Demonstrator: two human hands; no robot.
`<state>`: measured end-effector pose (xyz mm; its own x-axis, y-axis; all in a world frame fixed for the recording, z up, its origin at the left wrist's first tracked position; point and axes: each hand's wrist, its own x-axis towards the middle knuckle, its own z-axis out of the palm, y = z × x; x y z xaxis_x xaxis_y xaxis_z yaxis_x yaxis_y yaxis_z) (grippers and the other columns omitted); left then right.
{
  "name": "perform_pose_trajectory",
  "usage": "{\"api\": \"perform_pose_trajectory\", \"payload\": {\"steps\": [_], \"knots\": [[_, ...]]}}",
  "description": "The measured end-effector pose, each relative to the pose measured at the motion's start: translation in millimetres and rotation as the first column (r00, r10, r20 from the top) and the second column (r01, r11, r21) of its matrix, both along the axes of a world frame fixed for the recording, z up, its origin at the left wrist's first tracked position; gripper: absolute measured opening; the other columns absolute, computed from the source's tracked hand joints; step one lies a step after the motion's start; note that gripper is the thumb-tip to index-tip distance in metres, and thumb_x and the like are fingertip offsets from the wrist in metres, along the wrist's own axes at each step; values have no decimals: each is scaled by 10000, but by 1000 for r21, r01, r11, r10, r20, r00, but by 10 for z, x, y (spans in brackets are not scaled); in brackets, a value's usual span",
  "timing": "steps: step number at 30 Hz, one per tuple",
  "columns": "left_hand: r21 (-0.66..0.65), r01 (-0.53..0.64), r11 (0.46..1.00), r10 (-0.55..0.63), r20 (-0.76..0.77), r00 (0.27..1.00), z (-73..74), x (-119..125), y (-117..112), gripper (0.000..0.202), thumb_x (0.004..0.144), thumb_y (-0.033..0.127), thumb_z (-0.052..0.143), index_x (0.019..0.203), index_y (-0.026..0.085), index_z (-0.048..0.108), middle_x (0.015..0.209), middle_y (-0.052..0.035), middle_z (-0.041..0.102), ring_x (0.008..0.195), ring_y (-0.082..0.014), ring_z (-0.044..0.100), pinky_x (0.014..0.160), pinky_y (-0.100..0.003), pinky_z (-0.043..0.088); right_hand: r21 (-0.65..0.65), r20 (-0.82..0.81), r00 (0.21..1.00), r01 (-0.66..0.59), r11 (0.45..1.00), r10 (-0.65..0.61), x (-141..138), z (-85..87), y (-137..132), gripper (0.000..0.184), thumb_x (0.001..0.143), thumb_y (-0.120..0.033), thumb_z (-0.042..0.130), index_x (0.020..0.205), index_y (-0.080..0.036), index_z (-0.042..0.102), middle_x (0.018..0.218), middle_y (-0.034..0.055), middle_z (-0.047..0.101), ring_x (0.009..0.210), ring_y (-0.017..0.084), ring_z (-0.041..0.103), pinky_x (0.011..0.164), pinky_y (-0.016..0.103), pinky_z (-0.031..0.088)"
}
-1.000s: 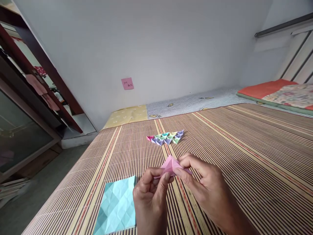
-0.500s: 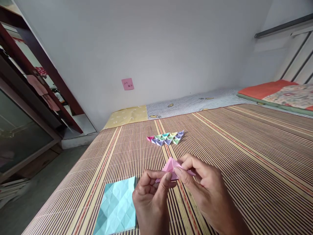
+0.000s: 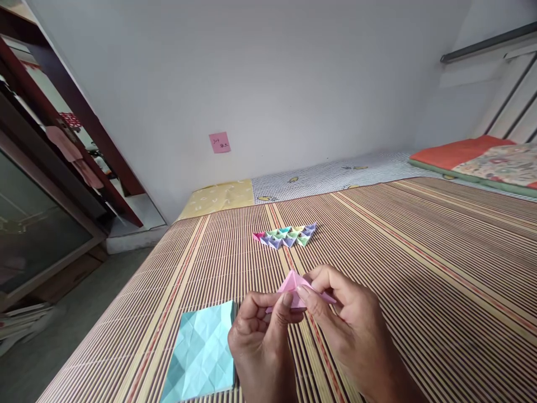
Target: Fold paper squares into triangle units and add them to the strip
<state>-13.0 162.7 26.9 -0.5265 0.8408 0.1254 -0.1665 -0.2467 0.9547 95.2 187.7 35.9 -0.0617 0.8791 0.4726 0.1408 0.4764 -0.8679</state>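
Striped bamboo matting [image 3: 419, 268] lies under your left hand [image 3: 260, 347] and right hand [image 3: 352, 330], both pinched shut on the pink folded paper [image 3: 293, 284] held above it, fingertips meeting to steady its creases (finished folded pieces [image 3: 285, 236] sit beyond, creased teal sheet [image 3: 201, 352] beside).

- A creased cyan sheet [image 3: 201, 352] lies flat on the striped mat [image 3: 419, 268], just beside the left hand [image 3: 260, 341].
- A row of small folded paper pieces [image 3: 286, 236] sits beyond both hands, with bare mat between.
- Right of the right hand [image 3: 356, 330], bare mat runs to an orange cushion [image 3: 461, 151] well apart.
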Motion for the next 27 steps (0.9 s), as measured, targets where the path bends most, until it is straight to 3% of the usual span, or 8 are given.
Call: {"api": "perform_pose_trajectory", "payload": {"steps": [9,12,15,20,27], "knots": [[-1,-2,1000,2,33,999,7,39,-6,270,747,354,877,730,184,668,659,-1,729,629,-141,702,644,-209,590,-10,24,999,33,999,-33,-26,-8,7,321,997,-342,556,707,-221,491,677,-4,604,585,135,584,523,254,463],[19,14,1000,-16,80,997,9,18,10,299,737,343,889,899,198,683,676,15,728,638,-127,687,638,-191,566,-17,36,999,38,999,-38,-14,-44,10,308,996,-342,553,719,-221,492,687,-5,598,578,134,554,512,260,432],[-13,121,993,-120,93,988,-6,-60,38,368,736,338,891,1023,182,724,695,-5,733,669,-140,693,654,-205,563,-23,72,997,-3,1000,5,25,-57,28,290,986,-319,559,721,-219,498,720,0,606,592,133,532,518,267,405],[-25,314,949,-312,60,948,-25,-194,77,207,771,345,860,814,152,796,784,-74,773,742,-182,720,691,-251,585,-55,142,979,-140,989,146,116,-17,64,271,990,-303,566,737,-213,534,718,-11,595,638,135,540,562,269,415],[-51,395,917,-388,104,916,0,-215,57,178,767,331,865,773,163,806,765,-69,778,717,-171,715,663,-235,581,-67,178,960,-207,976,216,181,4,68,235,963,-228,571,732,-211,533,691,-32,565,606,114,494,528,248,388]]}}
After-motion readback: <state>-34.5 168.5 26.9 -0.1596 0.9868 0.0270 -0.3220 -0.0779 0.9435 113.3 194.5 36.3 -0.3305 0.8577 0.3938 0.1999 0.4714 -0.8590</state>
